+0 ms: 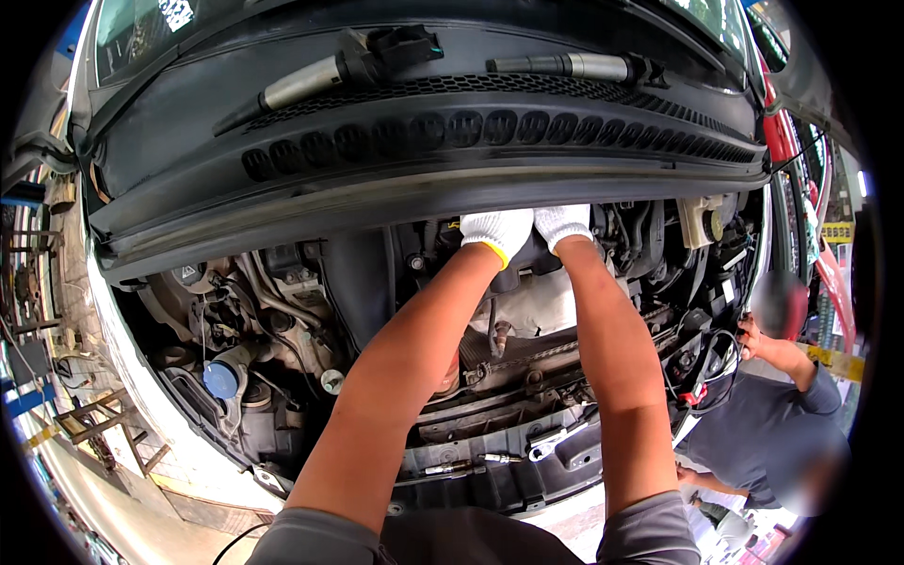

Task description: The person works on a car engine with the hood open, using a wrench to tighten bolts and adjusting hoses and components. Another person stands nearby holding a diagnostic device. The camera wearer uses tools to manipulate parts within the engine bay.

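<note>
Both my arms stretch over the front of an open car engine bay to the back of the engine. My left hand, in a white knit glove with a yellow cuff edge, is partly under the lip of the black cowl panel. Close beside it, my right hand in a matching glove goes under the same lip. The fingers of both hands are hidden there, so what they touch cannot be seen. Just in front of the wrists lies a pale metal heat shield on the engine.
Two ignition coils lie on the cowl. A ratchet and small metal pieces rest on the front crossmember. A blue cap sits at the left, a fluid reservoir at the right. A co-worker's hand is near cables at the right.
</note>
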The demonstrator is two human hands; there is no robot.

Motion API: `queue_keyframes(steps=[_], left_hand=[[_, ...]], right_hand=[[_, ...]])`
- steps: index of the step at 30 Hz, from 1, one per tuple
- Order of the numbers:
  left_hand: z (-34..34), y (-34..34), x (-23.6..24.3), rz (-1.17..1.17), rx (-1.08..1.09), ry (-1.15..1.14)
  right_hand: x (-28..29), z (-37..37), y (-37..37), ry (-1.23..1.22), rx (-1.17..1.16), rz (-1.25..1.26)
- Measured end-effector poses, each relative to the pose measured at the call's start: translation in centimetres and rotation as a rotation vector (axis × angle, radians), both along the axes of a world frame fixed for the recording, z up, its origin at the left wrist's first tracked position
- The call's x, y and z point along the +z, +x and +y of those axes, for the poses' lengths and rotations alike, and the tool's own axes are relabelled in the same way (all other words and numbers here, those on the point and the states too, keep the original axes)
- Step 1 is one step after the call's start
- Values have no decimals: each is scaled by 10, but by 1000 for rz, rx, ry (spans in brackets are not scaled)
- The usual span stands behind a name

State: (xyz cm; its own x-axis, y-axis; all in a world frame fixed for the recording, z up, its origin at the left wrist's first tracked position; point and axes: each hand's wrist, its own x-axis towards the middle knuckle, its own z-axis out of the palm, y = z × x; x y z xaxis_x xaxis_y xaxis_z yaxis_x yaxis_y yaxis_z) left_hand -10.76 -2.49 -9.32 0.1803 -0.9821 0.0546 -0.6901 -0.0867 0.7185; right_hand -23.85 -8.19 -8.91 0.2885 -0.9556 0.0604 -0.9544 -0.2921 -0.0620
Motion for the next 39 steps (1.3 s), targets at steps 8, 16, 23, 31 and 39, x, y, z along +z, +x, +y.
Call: queue_keyframes(steps=[8,16,23,31,39], left_hand=[[-1,-9,6,-48,90,11],[-5,-5,-14,-102,73,-161],[0,3,-17,-131,-74,-127],[-2,6,-27,-222,-64,-235],[-2,3,-31,-266,-43,-309]], right_hand=[[18,-4,7,187,-87,19],[-2,-1,1,3,-28,-69],[12,6,8,73,-43,-70],[14,6,10,14,-9,-66],[6,6,3,-32,-21,-123]])
